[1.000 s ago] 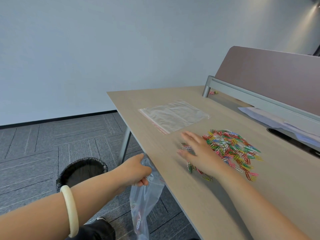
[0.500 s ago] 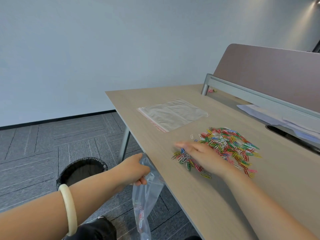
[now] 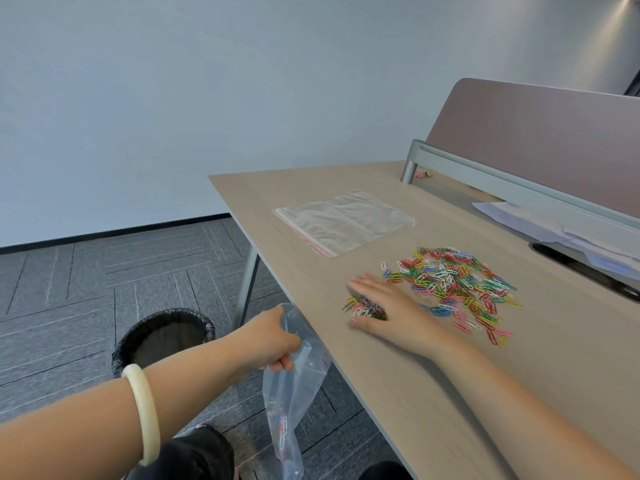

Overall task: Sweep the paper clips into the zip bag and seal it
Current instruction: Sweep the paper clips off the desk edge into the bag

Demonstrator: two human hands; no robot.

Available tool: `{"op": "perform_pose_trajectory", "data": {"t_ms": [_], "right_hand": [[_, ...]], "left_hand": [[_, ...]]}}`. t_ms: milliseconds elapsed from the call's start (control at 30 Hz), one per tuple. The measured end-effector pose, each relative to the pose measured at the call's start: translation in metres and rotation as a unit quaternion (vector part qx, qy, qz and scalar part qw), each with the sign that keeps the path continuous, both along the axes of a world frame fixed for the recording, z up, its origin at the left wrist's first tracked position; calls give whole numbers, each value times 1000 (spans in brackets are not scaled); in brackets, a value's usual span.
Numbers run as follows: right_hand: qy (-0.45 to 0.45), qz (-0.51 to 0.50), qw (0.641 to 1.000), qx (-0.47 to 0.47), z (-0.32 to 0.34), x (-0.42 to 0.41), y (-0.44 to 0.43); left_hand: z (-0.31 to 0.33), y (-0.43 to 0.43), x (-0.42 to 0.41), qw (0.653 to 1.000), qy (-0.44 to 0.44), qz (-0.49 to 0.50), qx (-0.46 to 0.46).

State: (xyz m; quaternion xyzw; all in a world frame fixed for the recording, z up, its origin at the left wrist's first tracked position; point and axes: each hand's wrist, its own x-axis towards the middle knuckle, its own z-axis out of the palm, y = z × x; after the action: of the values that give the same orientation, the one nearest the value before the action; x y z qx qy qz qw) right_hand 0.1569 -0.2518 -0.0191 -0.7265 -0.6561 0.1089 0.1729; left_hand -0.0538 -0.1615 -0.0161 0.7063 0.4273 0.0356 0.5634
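Zip bag (image 3: 294, 386) is pinched at its mouth by the left hand (image 3: 268, 341), held just below the worktop (image 3: 450, 393) edge to catch. Right hand (image 3: 384, 306) laid flat, fingers spread, raking a small clump; main paper clips (image 3: 457, 285) pile behind. A few clips apparently already bagged.

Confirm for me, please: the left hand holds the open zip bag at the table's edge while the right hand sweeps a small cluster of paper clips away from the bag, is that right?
Not quite. In the head view the right hand cups a small cluster of paper clips on the side facing the table's edge, drawing them toward the zip bag, not away. The left hand does hold that bag open at the edge.
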Motion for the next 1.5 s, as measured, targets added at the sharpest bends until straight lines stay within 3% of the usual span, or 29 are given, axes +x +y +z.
{"op": "perform_pose_trajectory", "data": {"t_ms": [167, 367, 467, 633, 900, 1100, 1233, 1300, 1433, 1500], "right_hand": [[82, 23, 993, 77, 0, -22, 15], [206, 19, 975, 76, 4, -33, 17], [191, -4, 978, 80, 17, -20, 5], [97, 7, 995, -27, 8, -15, -3], [244, 23, 970, 8, -2, -32, 20], [303, 44, 952, 19, -2, -41, 28], [302, 42, 952, 36, 8, -43, 27], [244, 20, 969, 28, 21, -26, 17], [131, 49, 984, -113, 21, 5, -9], [133, 51, 984, -106, 12, 3, -10]], "left_hand": [[-1, -1, 4, 1000, -1, -11, 1], [-1, 0, 7, 1000, -8, 3, 3], [-1, 2, 5, 1000, -18, -1, 8], [-3, 4, 6, 1000, -24, 3, 4], [4, 5, 6, 1000, -24, 5, 4], [4, 8, 8, 1000, -19, 12, 7], [4, 4, 8, 1000, -24, 13, 5], [4, 3, 8, 1000, -29, 11, 5], [4, 2, 6, 999, -31, 8, 2], [4, 2, 5, 1000, -28, 7, 3]]}}
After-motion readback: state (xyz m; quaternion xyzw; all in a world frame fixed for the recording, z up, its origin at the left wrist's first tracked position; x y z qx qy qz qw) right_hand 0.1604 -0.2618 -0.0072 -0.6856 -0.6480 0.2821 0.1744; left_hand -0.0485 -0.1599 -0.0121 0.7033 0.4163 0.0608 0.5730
